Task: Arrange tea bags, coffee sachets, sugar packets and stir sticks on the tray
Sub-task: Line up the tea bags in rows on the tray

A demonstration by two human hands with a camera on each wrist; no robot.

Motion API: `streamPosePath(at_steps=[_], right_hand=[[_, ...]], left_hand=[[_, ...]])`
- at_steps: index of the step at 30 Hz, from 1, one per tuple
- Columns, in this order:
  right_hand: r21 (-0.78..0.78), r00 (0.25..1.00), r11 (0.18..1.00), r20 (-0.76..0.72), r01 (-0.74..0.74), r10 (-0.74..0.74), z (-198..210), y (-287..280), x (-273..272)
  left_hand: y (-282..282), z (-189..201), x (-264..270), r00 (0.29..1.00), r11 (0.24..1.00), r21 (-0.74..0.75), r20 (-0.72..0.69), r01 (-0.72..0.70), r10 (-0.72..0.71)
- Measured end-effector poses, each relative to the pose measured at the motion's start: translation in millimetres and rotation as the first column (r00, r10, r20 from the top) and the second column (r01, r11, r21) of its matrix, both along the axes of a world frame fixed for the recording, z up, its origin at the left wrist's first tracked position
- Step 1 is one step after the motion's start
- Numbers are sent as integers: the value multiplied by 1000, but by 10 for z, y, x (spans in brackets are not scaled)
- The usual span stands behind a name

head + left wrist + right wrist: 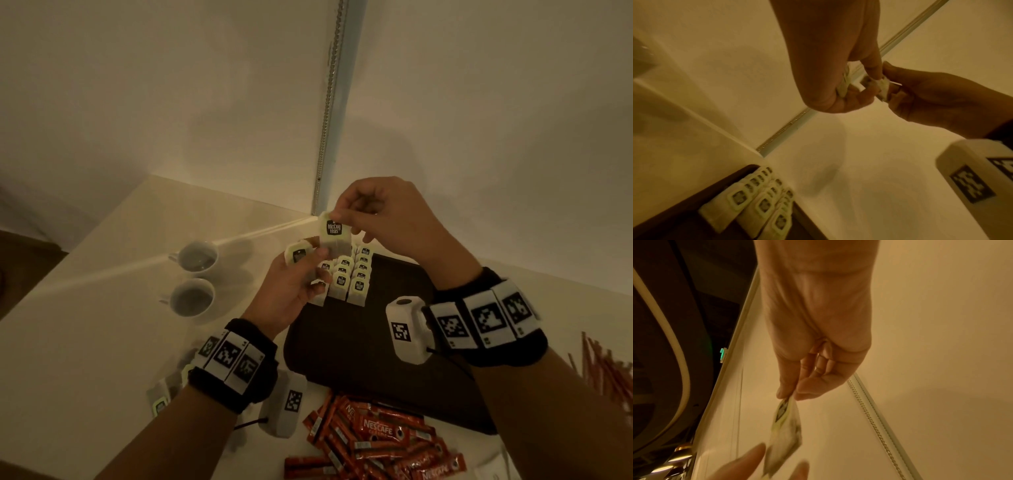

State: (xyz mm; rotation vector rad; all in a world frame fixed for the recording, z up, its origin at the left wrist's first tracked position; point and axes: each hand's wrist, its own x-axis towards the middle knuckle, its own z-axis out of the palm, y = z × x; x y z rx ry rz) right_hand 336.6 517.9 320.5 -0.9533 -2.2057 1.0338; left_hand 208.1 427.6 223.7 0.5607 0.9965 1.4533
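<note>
My right hand (339, 216) pinches the top edge of a pale "McCoy teas" tea bag (334, 236), lifted above the far left corner of the dark tray (376, 346). In the right wrist view this tea bag (786, 426) hangs from thumb and forefinger. Just below it, my left hand (308, 270) grips another tea bag (297, 254), and its thumb touches the lifted bag's lower part. Several tea bags (347, 277) stand in overlapping rows on the tray's far corner, also seen as rows of tea bags (760, 199) in the left wrist view.
Two white cups (197, 258) (191, 298) stand left of the tray. Orange Nescafe sachets (370, 435) lie heaped near the front edge. Red stir sticks (603, 370) lie at the right. Loose tea bags (161, 399) sit under my left forearm. Walls meet right behind the tray.
</note>
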Motion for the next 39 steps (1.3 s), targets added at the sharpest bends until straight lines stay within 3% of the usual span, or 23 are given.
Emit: streamPosePath(at_steps=[4,7,11,16,21,29,31,33,36,39], right_hand=[[-115,995,993,93,38,-28,-393,60,137],[-208,958,976,287,60,3,-886,116,206],[-245,865,966,498,82,53,-1536,190,253],[-219,846,958,531,184,-41,-2006,335,245],[-189,846,942,513,277,-146,-2167,458,190],[-137,818,936,538,325,-205,-2230,500,127],[-112,865,932,423,346,-270,-2099,488,52],[-103,945,951,181,293,-272,-1784,416,-99],[-23,995,999,-89,45,-47,-1145,228,-329],[106,987,983,-38,-151,156,-724,101,-446]], left_hand=[[-55,-137,-237,987,977,-200,126,-72,98],[-65,-175,-398,971,975,-190,184,-117,152],[-42,-186,-528,972,976,-158,159,-147,172],[-13,-228,-590,978,974,-166,118,-153,174],[13,-303,-657,973,966,-177,103,-187,207],[32,-299,-663,981,974,-182,112,-136,158],[51,-270,-639,989,978,-187,103,-87,108],[79,-234,-597,995,982,-185,87,-32,49],[120,-155,-491,999,987,-156,28,39,-35],[149,-50,-381,996,993,-83,-18,85,-87]])
